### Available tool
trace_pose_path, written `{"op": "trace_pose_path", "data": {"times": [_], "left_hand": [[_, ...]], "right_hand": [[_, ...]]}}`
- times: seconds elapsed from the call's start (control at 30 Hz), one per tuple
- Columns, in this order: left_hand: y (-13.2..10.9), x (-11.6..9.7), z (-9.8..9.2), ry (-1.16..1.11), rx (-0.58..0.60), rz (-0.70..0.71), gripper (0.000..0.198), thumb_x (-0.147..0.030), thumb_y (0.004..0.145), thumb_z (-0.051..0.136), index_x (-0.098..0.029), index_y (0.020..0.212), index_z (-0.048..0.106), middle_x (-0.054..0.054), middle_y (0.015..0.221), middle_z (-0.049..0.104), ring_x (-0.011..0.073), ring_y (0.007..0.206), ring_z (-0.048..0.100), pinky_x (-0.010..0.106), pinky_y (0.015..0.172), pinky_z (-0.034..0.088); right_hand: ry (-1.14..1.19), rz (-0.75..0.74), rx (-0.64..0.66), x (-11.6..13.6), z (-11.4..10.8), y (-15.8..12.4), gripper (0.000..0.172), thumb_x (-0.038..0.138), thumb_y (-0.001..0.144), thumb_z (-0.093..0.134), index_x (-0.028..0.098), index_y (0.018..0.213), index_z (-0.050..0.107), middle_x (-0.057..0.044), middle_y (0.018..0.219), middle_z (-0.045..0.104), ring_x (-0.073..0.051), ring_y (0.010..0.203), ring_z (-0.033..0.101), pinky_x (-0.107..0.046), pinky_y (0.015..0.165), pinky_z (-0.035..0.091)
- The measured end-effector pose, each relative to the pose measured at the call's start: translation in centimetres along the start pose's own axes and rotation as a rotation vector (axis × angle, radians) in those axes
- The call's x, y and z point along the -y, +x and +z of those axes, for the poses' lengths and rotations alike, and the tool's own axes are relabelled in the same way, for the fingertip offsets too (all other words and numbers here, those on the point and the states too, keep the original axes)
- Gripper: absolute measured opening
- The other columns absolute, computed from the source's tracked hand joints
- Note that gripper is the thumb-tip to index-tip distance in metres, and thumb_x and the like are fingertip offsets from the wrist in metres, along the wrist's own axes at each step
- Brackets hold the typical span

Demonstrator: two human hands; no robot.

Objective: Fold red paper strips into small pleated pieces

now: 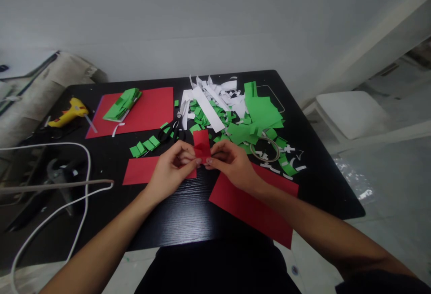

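Observation:
A small strip of red paper (202, 142) is held up between both hands, its lower edge pinched and seemingly folded. My left hand (175, 164) is closed on the strip's left side, thumb in front. On its right side my right hand (230, 163) grips it the same way. Beneath my left wrist lies a red paper rectangle (139, 171). A larger red sheet (252, 208) rests under my right forearm and juts past the table's front edge. Black-handled scissors (173, 129) lie just beyond my left hand, near folded green paper pieces (145, 146).
White paper strips (210, 105) and green scraps (266, 112) are heaped at the back. A tape roll (265, 149) lies right. A red sheet (151, 110) carries a green paper bundle (123, 104). A yellow glue gun (72, 112) and white cable (88, 168) occupy the left.

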State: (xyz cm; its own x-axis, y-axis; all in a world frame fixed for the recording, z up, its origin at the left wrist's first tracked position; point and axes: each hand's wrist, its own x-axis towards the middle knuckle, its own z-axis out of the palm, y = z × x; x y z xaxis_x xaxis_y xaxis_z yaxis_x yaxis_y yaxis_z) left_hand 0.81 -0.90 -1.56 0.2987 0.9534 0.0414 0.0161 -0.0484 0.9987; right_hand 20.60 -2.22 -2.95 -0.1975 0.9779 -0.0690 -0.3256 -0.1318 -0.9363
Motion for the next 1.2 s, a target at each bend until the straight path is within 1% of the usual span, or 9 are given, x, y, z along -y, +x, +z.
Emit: {"op": "trace_pose_path", "data": {"times": [0.17, 0.33, 0.47, 0.67, 0.8, 0.9, 1.0, 1.07, 1.2], "left_hand": [[0.0, 0.0, 0.0, -0.004, 0.004, -0.003, 0.019, -0.021, 0.084, 0.079, -0.02, 0.099, 0.067, -0.001, 0.075, 0.076, 0.0124, 0.069, 0.073, 0.02, 0.063, 0.056], [0.1, -0.3, -0.1, 0.088, -0.002, 0.057, 0.008, -0.017, 0.085, 0.074, -0.018, 0.092, 0.078, 0.004, 0.09, 0.076, 0.0141, 0.077, 0.072, 0.024, 0.069, 0.056], [0.0, -0.6, -0.3, 0.202, 0.002, 0.121, 0.019, -0.013, 0.087, 0.067, -0.023, 0.089, 0.083, 0.004, 0.095, 0.073, 0.0143, 0.081, 0.069, 0.024, 0.068, 0.052], [-0.2, -0.9, -0.6, 0.296, 0.028, 0.142, 0.022, -0.017, 0.093, 0.064, -0.025, 0.091, 0.084, 0.006, 0.105, 0.073, 0.0182, 0.09, 0.069, 0.028, 0.069, 0.051], [-0.4, -1.2, -0.8, 0.348, 0.076, 0.211, 0.025, -0.017, 0.096, 0.06, -0.025, 0.097, 0.083, 0.007, 0.109, 0.072, 0.0199, 0.098, 0.069, 0.032, 0.082, 0.054], [-0.5, -1.5, -0.6, 0.361, 0.089, 0.236, 0.018, -0.021, 0.096, 0.062, -0.021, 0.092, 0.079, 0.008, 0.107, 0.072, 0.0205, 0.099, 0.069, 0.034, 0.088, 0.055], [-0.5, -1.3, -0.1, 0.218, 0.014, 0.173, 0.016, -0.027, 0.094, 0.069, -0.019, 0.081, 0.063, 0.007, 0.103, 0.073, 0.0187, 0.094, 0.069, 0.03, 0.082, 0.056], [-0.5, -1.0, 0.2, 0.131, -0.061, 0.114, 0.023, -0.03, 0.091, 0.075, -0.02, 0.084, 0.055, 0.005, 0.098, 0.072, 0.0164, 0.087, 0.07, 0.027, 0.077, 0.057], [-0.3, -0.4, 0.6, 0.149, -0.089, 0.065, 0.026, -0.034, 0.088, 0.079, -0.019, 0.103, 0.065, 0.003, 0.088, 0.074, 0.0145, 0.076, 0.071, 0.027, 0.075, 0.06]], "right_hand": [[0.0, -0.007, 0.008, 0.0, 0.0, 0.0, 0.031, 0.036, 0.075, 0.091, 0.022, 0.089, 0.067, 0.002, 0.085, 0.068, -0.014, 0.078, 0.074, -0.032, 0.08, 0.069], [-0.035, -0.014, 0.041, 0.1, -0.2, 0.1, 0.023, 0.032, 0.078, 0.087, 0.023, 0.094, 0.074, 0.0, 0.09, 0.074, -0.016, 0.081, 0.076, -0.032, 0.081, 0.066], [-0.146, -0.03, 0.01, 0.2, -0.2, 0.0, 0.01, 0.022, 0.08, 0.079, 0.023, 0.09, 0.08, -0.001, 0.088, 0.079, -0.017, 0.083, 0.075, -0.032, 0.081, 0.063], [-0.142, 0.019, -0.021, 0.9, -0.2, -0.2, 0.012, 0.023, 0.082, 0.074, 0.024, 0.09, 0.083, -0.001, 0.087, 0.08, -0.017, 0.082, 0.075, -0.034, 0.081, 0.063], [-0.144, 0.012, -0.028, 1.0, -0.1, -0.2, 0.014, 0.033, 0.082, 0.08, 0.022, 0.09, 0.081, -0.003, 0.092, 0.08, -0.018, 0.085, 0.075, -0.035, 0.085, 0.064], [-0.173, -0.035, -0.047, 0.7, -0.1, -0.1, 0.02, 0.036, 0.076, 0.088, 0.021, 0.087, 0.078, -0.003, 0.09, 0.079, -0.019, 0.087, 0.075, -0.036, 0.089, 0.062], [-0.158, -0.068, -0.07, 0.4, 0.0, -0.1, 0.025, 0.038, 0.075, 0.09, 0.022, 0.086, 0.074, -0.002, 0.089, 0.077, -0.019, 0.088, 0.075, -0.036, 0.089, 0.062], [-0.166, -0.095, -0.093, 0.3, 0.1, -0.2, 0.028, 0.04, 0.075, 0.09, 0.023, 0.086, 0.071, -0.002, 0.089, 0.076, -0.019, 0.088, 0.075, -0.037, 0.088, 0.063], [-0.201, -0.12, -0.128, 0.4, 0.3, -0.4, 0.035, 0.039, 0.074, 0.091, 0.024, 0.091, 0.065, -0.001, 0.088, 0.074, -0.019, 0.088, 0.075, -0.036, 0.087, 0.063]]}}
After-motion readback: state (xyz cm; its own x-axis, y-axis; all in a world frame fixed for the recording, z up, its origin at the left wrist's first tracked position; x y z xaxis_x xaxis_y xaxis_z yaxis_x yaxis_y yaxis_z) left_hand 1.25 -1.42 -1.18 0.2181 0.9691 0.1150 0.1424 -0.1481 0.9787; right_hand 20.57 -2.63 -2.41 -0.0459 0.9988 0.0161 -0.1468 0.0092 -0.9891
